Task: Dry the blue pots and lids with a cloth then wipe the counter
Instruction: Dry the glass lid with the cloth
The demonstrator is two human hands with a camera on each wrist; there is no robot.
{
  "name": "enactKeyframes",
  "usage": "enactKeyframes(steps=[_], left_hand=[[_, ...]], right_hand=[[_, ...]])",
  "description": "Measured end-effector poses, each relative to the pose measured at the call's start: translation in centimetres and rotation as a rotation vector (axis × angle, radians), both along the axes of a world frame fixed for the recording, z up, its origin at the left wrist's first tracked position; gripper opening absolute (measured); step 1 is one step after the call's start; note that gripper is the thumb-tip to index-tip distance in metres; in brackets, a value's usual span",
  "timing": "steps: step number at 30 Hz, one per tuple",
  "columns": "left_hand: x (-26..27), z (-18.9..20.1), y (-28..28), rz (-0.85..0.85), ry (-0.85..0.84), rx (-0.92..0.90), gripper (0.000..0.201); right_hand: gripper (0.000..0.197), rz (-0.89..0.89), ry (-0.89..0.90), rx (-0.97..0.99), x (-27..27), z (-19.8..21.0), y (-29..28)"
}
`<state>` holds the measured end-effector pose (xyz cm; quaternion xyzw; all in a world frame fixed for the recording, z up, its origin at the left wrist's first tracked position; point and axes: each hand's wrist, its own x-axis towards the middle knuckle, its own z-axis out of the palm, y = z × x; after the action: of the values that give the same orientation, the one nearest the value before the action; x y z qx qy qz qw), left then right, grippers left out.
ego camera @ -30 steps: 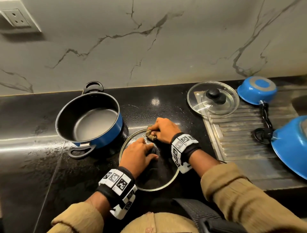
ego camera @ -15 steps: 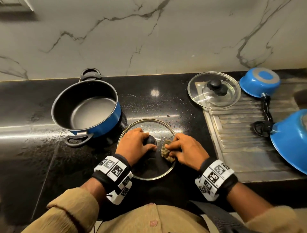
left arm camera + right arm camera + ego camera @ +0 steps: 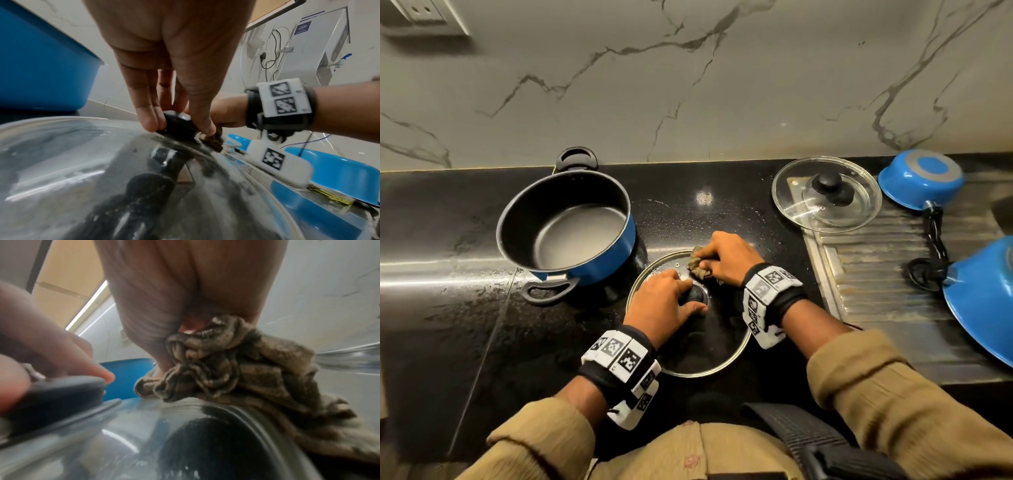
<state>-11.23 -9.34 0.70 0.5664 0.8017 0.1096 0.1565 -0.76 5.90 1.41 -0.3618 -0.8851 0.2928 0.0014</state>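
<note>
A large glass lid (image 3: 709, 359) lies flat on the black counter (image 3: 465, 342) in front of me. My left hand (image 3: 664, 305) pinches its black knob (image 3: 697, 297), seen close in the left wrist view as the knob (image 3: 176, 125) between fingers and thumb. My right hand (image 3: 726, 260) grips a bunched brown cloth (image 3: 698, 267) and presses it on the lid's far part, beside the knob. In the right wrist view the cloth (image 3: 226, 363) sits crumpled on the glass lid (image 3: 144, 443). An upright blue pot (image 3: 566, 229) stands to the left.
A second glass lid (image 3: 801, 216) lies at the back right, half on the steel drainboard (image 3: 876, 284). A small blue saucepan (image 3: 921, 178) lies upside down there, and a large blue pan (image 3: 986, 301) sits at the right edge. Water drops speckle the counter.
My right hand has swept the cloth from the lid's right side back up to its far part near the knob. The left hand has kept its hold on the knob.
</note>
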Motion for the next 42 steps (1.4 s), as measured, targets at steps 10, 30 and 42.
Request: enactKeyframes(steps=[10, 30, 42], left_hand=[[0.0, 0.5, 0.3, 0.019, -0.039, -0.057, 0.060], [1.0, 0.0, -0.2, -0.024, -0.064, 0.005, 0.042], [0.1, 1.5, 0.4, -0.396, -0.010, -0.108, 0.055]], right_hand=[[0.032, -0.055, 0.063, -0.033, 11.3, -3.9, -5.3], [0.030, 0.048, 0.144, 0.021, 13.6, -2.4, -6.2], [0.029, -0.090, 0.204, -0.002, 17.1, -1.3, -6.4]])
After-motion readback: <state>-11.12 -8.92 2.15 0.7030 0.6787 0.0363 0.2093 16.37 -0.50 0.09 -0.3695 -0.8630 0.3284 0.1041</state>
